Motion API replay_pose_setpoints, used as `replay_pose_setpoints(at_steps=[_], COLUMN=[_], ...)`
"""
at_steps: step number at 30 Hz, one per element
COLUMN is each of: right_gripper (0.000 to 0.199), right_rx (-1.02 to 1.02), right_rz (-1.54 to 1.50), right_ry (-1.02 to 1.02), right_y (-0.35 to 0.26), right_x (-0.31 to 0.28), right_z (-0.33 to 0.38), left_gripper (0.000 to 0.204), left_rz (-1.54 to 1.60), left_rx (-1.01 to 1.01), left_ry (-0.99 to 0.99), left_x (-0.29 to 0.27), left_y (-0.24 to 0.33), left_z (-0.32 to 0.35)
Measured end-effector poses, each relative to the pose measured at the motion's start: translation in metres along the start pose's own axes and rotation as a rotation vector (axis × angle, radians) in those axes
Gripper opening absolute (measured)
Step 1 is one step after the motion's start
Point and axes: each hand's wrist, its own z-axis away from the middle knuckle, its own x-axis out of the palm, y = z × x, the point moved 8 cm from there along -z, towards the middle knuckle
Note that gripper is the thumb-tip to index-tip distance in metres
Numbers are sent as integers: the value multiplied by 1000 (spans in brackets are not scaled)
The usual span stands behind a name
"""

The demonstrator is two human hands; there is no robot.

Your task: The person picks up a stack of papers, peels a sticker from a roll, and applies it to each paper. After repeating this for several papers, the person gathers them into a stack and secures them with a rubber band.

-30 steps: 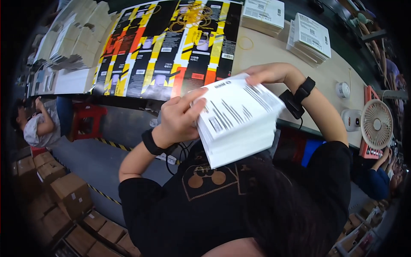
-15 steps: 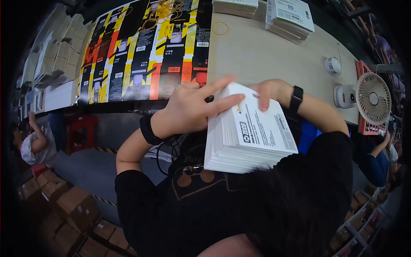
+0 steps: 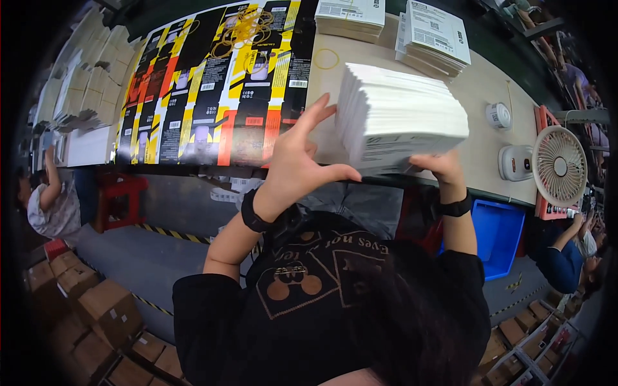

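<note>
A thick stack of white printed cards (image 3: 412, 106) is tilted on edge at the table's near side, its many layers facing up. My right hand (image 3: 443, 166) grips it at the lower right, thumb against the printed face; its other fingers are hidden behind the stack. To the left of the stack my left hand (image 3: 296, 157) is open, thumb and fingers spread apart. The left thumb tip comes near the stack's lower left corner; I cannot tell if it touches. Whether the stack rests on the table is unclear.
Two similar white stacks, one at the back (image 3: 351, 19) and one farther right (image 3: 434, 38), stand on the table (image 3: 479, 90). Printed yellow-black sheets (image 3: 212, 96) bear rubber bands (image 3: 241, 35). A fan (image 3: 560, 166) stands right; a blue bin (image 3: 492, 238) sits below.
The stack has moved away from my body toward the table and turned, so its layered edge faces up. My left hand has come off it and spread; my right hand has shifted to its lower right.
</note>
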Motion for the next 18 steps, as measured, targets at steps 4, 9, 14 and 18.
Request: replay_pose_setpoints(at_steps=[4, 9, 14, 18], right_gripper=[88, 101, 105, 99], right_rx=[-66, -297, -302, -307], right_rz=[261, 328, 409, 289], right_ry=[71, 76, 1, -136], right_y=[1, 2, 0, -7], right_x=[10, 13, 19, 12], right_z=[3, 6, 4, 7], left_gripper=[93, 81, 58, 37], left_rz=[-143, -269, -602, -711], left_rx=[134, 512, 702, 805], left_ry=[75, 215, 87, 9], left_x=[2, 5, 21, 39], left_y=[4, 28, 61, 63], left_z=[-12, -7, -1, 4])
